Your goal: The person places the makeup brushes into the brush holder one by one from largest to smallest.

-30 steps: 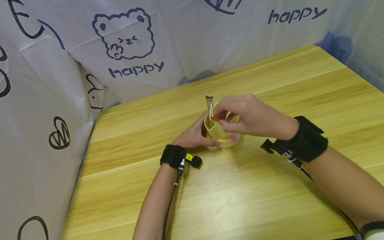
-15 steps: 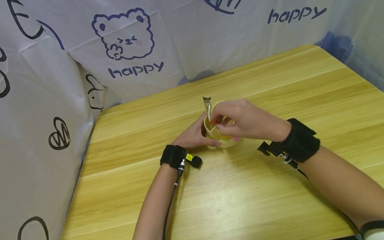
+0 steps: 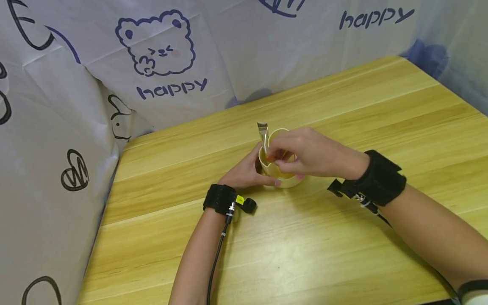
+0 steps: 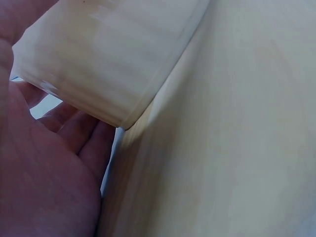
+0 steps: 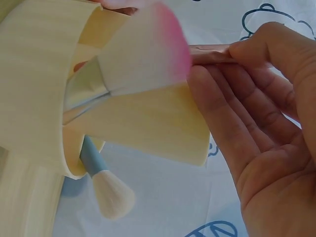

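Observation:
A cream, wood-toned cup (image 3: 289, 183) stands on the table and holds several makeup brushes. My left hand (image 3: 245, 171) grips its side, thumb in front; in the left wrist view that hand (image 4: 44, 163) curls behind the cup wall (image 4: 108, 54). Over the cup mouth, my right hand (image 3: 301, 150) has thumb and index finger drawn together at a flat-tipped brush (image 3: 263, 131) that sticks up. In the right wrist view a pink-and-white fan brush (image 5: 148, 49) and a fluffy brush (image 5: 113, 195) poke out of the cup (image 5: 34, 74), beside my right hand (image 5: 266, 118). The pinched spot is partly hidden.
The light wooden table (image 3: 324, 245) runs to a white cloth backdrop (image 3: 236, 46) with blue drawings and writing. Black wrist straps (image 3: 385, 178) with small cameras and cables sit on both forearms.
My right hand has moved slightly left and down toward the cup, and the flat-tipped brush has shifted a little left with it. The left hand and the cup have stayed put.

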A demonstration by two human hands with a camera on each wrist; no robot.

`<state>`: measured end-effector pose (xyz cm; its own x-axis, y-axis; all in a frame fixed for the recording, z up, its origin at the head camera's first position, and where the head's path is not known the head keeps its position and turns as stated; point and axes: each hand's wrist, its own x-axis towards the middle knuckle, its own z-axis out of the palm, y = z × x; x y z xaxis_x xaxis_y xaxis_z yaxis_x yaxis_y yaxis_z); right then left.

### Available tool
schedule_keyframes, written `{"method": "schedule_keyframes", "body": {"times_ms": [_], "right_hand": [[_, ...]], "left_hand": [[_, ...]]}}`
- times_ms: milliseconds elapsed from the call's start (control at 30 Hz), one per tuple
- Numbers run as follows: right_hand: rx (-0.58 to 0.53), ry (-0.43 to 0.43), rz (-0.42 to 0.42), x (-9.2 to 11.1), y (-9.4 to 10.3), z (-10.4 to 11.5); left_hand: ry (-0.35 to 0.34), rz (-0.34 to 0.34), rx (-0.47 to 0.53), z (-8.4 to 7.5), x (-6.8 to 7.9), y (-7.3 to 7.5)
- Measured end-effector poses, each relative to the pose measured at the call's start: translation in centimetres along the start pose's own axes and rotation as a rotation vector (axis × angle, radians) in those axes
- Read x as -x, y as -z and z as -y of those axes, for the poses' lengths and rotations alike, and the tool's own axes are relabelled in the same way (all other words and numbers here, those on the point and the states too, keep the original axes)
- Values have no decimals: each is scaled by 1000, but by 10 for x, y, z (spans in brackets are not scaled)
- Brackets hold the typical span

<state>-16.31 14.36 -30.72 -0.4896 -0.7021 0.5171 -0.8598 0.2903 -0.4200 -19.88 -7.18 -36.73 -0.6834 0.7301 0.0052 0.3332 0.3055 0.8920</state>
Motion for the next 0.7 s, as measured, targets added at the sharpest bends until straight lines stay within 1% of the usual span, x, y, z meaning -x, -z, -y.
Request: {"method": "schedule_keyframes", "body": {"times_ms": [367, 500, 633, 700], "right_hand": [[31, 2, 22, 1, 2, 2], [41, -6, 17, 2, 3, 1], [74, 9, -1, 1, 3, 1], [82, 15, -7, 1, 4, 1]], "left_hand": [[5, -1, 0, 0, 0, 0], [-28, 8, 31, 3, -1, 0], [-69, 21, 82, 8, -3, 0], [-72, 28, 116, 10, -3, -1]]}}
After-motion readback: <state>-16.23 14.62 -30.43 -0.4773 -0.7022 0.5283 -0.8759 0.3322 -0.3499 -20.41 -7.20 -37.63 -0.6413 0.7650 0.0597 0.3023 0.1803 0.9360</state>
